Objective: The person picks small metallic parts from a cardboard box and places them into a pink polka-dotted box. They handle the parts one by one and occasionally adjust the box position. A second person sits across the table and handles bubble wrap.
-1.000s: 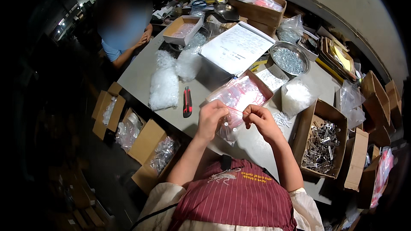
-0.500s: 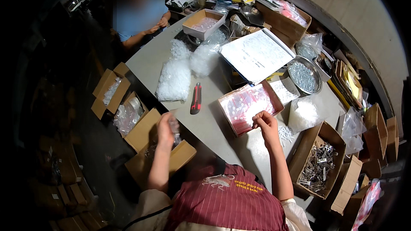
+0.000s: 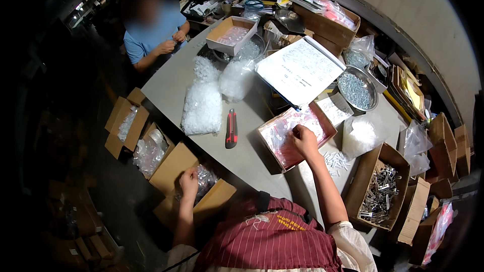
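My left hand [image 3: 189, 183] is at the open cardboard box [image 3: 217, 195] beside the table, next to clear plastic packets [image 3: 203, 179] lying in it. Its fingers are curled together, and whether they hold a packet does not show. Over the shallow box [image 3: 326, 121] on the table is my right hand [image 3: 305, 141], fingertips pinched above small clear and pink plastic bags [image 3: 282, 140]. What is between those fingertips is too small to name. White plastic plugs [image 3: 337, 162] lie loose beside the shallow box.
A red and black utility knife [image 3: 231, 130] and bags of white parts [image 3: 202, 108] lie on the table. A clipboard [image 3: 301, 70], a bowl of screws [image 3: 357, 89] and a box of metal clips [image 3: 380, 191] stand right. Across the table sits a co-worker [image 3: 156, 35].
My left hand has moved down toward the box beside the table; the clear packet seen in it earlier no longer shows there. My right hand has moved left, further over the shallow box.
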Demonstrator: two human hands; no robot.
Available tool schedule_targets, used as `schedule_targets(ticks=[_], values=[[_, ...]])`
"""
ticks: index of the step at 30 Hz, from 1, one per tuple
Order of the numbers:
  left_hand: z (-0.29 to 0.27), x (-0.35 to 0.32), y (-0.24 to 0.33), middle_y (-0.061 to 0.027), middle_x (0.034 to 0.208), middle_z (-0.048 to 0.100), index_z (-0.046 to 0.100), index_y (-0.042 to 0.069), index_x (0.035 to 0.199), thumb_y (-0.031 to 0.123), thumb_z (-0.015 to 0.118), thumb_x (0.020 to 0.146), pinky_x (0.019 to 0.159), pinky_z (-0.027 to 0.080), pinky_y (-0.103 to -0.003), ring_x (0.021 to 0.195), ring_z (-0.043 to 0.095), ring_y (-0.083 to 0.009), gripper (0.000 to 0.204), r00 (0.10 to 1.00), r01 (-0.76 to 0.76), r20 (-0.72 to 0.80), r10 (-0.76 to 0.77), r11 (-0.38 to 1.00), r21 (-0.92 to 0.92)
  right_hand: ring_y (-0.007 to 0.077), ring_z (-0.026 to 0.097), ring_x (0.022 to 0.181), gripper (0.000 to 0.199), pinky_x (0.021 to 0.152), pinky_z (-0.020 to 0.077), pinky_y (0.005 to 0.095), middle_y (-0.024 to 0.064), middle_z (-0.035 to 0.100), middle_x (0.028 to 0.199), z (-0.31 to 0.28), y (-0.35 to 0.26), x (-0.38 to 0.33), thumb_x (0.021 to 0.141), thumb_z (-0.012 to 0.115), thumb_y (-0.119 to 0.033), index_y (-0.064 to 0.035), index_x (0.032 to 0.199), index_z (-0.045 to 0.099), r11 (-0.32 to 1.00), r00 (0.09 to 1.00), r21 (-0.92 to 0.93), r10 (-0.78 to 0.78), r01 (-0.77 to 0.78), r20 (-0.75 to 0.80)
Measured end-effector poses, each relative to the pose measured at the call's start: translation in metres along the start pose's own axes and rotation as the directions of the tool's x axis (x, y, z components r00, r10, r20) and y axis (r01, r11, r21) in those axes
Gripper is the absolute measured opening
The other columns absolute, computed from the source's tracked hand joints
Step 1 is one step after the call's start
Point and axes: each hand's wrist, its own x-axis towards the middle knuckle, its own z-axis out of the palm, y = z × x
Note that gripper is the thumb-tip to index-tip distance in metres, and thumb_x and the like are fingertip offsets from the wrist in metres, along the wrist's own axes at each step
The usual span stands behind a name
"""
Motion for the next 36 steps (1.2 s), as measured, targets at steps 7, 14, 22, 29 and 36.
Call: schedule_targets(ticks=[7, 14, 22, 29, 36], values=[[-0.009, 0.011, 0.186, -0.0136, 0.104, 0.074, 0.067, 0.002, 0.113, 0.007, 0.058, 0.099, 0.084, 0.056, -0.036, 0.096, 0.072, -0.0243, 0.017, 0.959, -0.28, -0.023, 0.284, 0.923, -0.264, 0.0189, 0.07, 0.088, 0.04, 0.077, 0.0549, 0.0313, 0.0146, 0.075, 0.1, -0.035, -0.014, -0.012, 0.108, 0.052, -0.029, 0.0055, 0.125, 0.065, 0.903, 0.98, 0.383, 0.194, -0.195, 0.042], [0.043, -0.011, 0.299, -0.011, 0.113, 0.07, 0.054, 0.001, 0.131, 0.011, 0.064, 0.1, 0.092, 0.052, -0.031, 0.102, 0.067, -0.0175, 0.034, 0.872, -0.046, 0.29, 0.394, 0.657, -0.753, 0.0282, 0.072, 0.097, 0.058, 0.094, 0.0516, 0.0387, 0.0233, 0.07, 0.117, -0.081, -0.082, -0.037, 0.108, 0.047, -0.038, 0.0072, 0.143, 0.047, 0.456, 0.96, 0.858, 0.243, -0.237, 0.136], [0.053, -0.017, 0.353, -0.0106, 0.101, 0.069, 0.056, 0.0, 0.114, 0.012, 0.063, 0.1, 0.076, 0.054, -0.029, 0.09, 0.068, -0.0154, 0.02, 0.719, 0.51, 0.608, 0.336, 0.338, -0.791, 0.0255, 0.07, 0.099, 0.055, 0.098, 0.0492, 0.0371, 0.0204, 0.067, 0.124, -0.075, -0.103, -0.068, 0.105, 0.053, -0.034, 0.0058, 0.142, 0.049, 0.245, 0.943, 0.927, 0.246, -0.284, 0.224], [0.032, -0.018, 0.35, -0.0058, 0.086, 0.069, 0.061, 0.002, 0.11, 0.011, 0.065, 0.097, 0.064, 0.047, -0.024, 0.073, 0.063, -0.0109, 0.016, 0.753, 0.344, 0.559, 0.347, 0.517, -0.784, 0.0167, 0.068, 0.095, 0.046, 0.087, 0.0525, 0.0302, 0.011, 0.069, 0.109, -0.079, -0.096, -0.069, 0.088, 0.071, -0.012, 0.0049, 0.13, 0.058, 0.361, 0.956, 0.885, 0.09, -0.294, 0.28], [0.023, -0.027, 0.352, -0.004, 0.095, 0.069, 0.062, 0.001, 0.118, 0.011, 0.065, 0.097, 0.072, 0.048, -0.022, 0.084, 0.064, -0.0081, 0.023, 0.782, 0.319, 0.545, 0.302, 0.557, -0.767, 0.012, 0.066, 0.08, 0.03, 0.077, 0.052, 0.0266, 0.0031, 0.069, 0.083, -0.07, -0.109, -0.062, 0.084, 0.072, 0.002, 0.0011, 0.112, 0.064, 0.425, 0.964, 0.865, 0.111, -0.265, 0.24]])
